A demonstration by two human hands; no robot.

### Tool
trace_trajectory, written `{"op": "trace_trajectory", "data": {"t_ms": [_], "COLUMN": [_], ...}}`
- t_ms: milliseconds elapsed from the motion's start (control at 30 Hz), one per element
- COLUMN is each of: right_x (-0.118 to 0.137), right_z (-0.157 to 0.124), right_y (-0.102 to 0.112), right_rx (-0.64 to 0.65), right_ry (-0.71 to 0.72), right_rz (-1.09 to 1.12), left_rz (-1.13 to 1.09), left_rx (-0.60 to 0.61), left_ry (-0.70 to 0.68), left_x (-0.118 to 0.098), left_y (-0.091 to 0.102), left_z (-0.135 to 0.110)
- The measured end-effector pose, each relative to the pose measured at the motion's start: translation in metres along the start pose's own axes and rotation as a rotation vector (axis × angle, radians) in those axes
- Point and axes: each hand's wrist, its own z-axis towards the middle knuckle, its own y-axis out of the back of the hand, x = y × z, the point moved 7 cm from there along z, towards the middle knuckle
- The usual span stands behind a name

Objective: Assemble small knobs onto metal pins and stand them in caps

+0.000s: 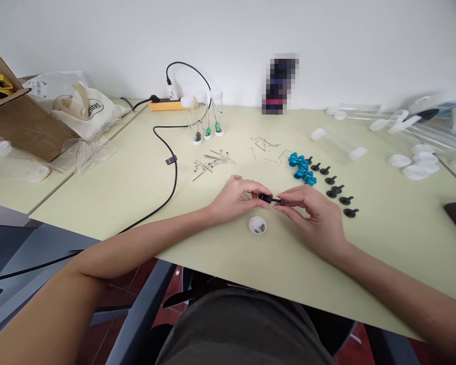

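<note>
My left hand (pixel 240 199) pinches a small black fitting (pixel 265 197) between thumb and fingertips. From its right side a thin black stem (pixel 276 201) runs to the fingers of my right hand (pixel 314 215), which are closed on the stem's far end. Whether fitting and stem are one piece I cannot tell. Just below my hands lies a shallow white cap (pixel 252 230) with a few tiny dark parts in it. Beyond my right hand sit several shiny blue metal parts (pixel 299 173). Several black stemmed pieces with round bases (pixel 331 180) form a row beside them.
Bent hex keys (pixel 264 144) and thin metal rods (pixel 213 161) lie farther back. Capped clear tubes (pixel 207 114) stand near an orange power strip (pixel 165 105). A black cable (pixel 176 175) crosses the left side. Clear tubes (pixel 338 144) and white caps (pixel 420 165) lie right; a cardboard box (pixel 26 126) stands left.
</note>
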Motion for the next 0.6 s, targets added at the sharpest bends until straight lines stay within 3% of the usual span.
{"op": "trace_trajectory", "data": {"t_ms": [433, 600], "right_x": [0.0085, 0.0059], "right_z": [-0.0026, -0.0033], "right_y": [0.0008, 0.0006], "right_rx": [-0.007, -0.01], "right_ry": [0.159, 0.146], "right_rz": [-0.105, -0.131], "left_rz": [0.04, 0.041], "left_rx": [0.032, 0.037], "left_ry": [-0.013, 0.023], "left_x": [0.0012, 0.0026], "left_y": [-0.002, -0.0024], "left_z": [-0.0006, 0.0002]}}
